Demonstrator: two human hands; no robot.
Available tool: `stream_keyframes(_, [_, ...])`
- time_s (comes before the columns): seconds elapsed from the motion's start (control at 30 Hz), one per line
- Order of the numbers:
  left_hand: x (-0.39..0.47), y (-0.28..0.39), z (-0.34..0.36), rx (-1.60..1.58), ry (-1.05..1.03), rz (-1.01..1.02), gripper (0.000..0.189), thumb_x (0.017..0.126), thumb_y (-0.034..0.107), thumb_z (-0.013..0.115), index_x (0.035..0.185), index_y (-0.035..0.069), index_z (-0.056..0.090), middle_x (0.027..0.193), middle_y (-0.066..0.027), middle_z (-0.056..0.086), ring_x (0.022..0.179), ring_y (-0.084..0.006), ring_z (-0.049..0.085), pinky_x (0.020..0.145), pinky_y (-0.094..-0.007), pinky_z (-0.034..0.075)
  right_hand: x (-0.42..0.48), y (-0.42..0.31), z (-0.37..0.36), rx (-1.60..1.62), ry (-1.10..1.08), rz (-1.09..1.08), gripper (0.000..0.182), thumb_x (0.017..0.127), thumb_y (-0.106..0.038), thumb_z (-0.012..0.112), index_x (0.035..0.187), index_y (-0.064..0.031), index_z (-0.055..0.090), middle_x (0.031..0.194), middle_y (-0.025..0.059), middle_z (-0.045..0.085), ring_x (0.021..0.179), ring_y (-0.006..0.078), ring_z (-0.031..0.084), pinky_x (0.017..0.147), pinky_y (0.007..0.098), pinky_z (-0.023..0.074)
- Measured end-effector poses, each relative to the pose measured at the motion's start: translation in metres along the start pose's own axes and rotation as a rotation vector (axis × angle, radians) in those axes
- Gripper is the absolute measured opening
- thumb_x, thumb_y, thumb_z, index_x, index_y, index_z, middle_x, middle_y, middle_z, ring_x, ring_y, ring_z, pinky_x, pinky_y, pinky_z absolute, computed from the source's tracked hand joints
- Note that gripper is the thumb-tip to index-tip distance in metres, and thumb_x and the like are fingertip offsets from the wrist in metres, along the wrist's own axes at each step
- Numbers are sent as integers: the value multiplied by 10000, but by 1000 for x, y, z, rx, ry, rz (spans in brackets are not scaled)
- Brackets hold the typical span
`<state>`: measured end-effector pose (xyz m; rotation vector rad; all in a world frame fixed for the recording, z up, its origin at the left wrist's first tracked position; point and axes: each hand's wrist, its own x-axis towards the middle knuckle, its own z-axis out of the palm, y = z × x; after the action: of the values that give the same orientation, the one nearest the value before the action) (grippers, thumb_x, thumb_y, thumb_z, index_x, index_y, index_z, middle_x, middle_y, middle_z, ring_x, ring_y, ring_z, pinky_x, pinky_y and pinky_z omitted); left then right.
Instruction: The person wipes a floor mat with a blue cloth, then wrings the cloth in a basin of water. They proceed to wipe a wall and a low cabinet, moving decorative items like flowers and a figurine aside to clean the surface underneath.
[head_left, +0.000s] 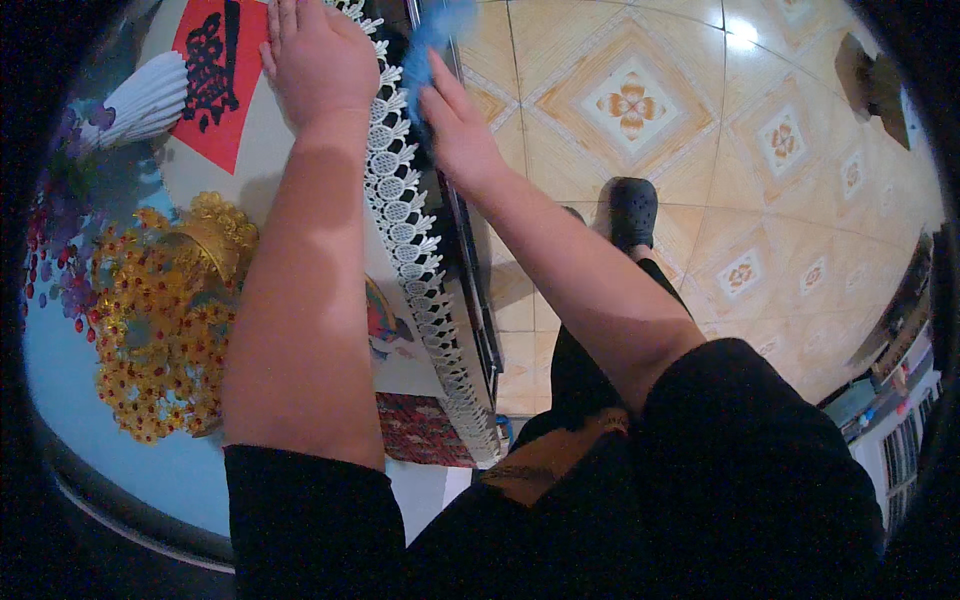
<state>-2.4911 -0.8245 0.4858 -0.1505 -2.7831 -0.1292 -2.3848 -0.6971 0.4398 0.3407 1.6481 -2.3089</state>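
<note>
My left hand (322, 71) rests palm down on a pale cloth cover (262, 161) with white crocheted lace trim (401, 217). Its fingertips run to the top edge of the picture, and it holds nothing. Beside it lies a red paper diamond (225, 142) with black brushed writing. My right hand (461, 131) grips a blurred blue cloth (431, 64) against the dark edge (469, 262) of the furniture, just outside the lace.
A white ribbed vase (146, 97) stands left of the red paper, near purple artificial flowers (71, 277). A gold beaded ornament (161, 322) is left of my left forearm. My foot in a dark clog (634, 210) is on the patterned tile floor (630, 109). Dark objects (874, 86) stand at far right.
</note>
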Motion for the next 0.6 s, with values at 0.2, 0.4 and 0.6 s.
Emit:
stream_keyframes(0.2, [3,14,-6,-21,-58,-112,457,985,100,418,1429,-8,429,1466,-232,432,1379,-370,388,1137,-435,325,-72,2,4,-378,-75,-221,604,960,-8,434,1530,-21,233,1532,317,268,1436,445,265,1179,417,224])
stream_keyframes(0.4, [2,10,-2,-34,4,-44,446,978,87,409,1405,-38,446,1450,-244,445,1374,-377,389,1143,-430,324,-273,33,-43,-248,-408,393,653,917,53,485,1525,-45,269,1531,262,332,1432,374,329,1165,414,269])
stream_keyframes(0.6, [-1,11,-3,-46,-7,-97,446,980,108,401,1397,-40,454,1439,-244,460,1368,-377,399,1147,-424,314,-107,56,-60,-248,-40,11,468,932,-42,543,1395,-23,473,1368,232,533,1290,350,508,1085,409,397])
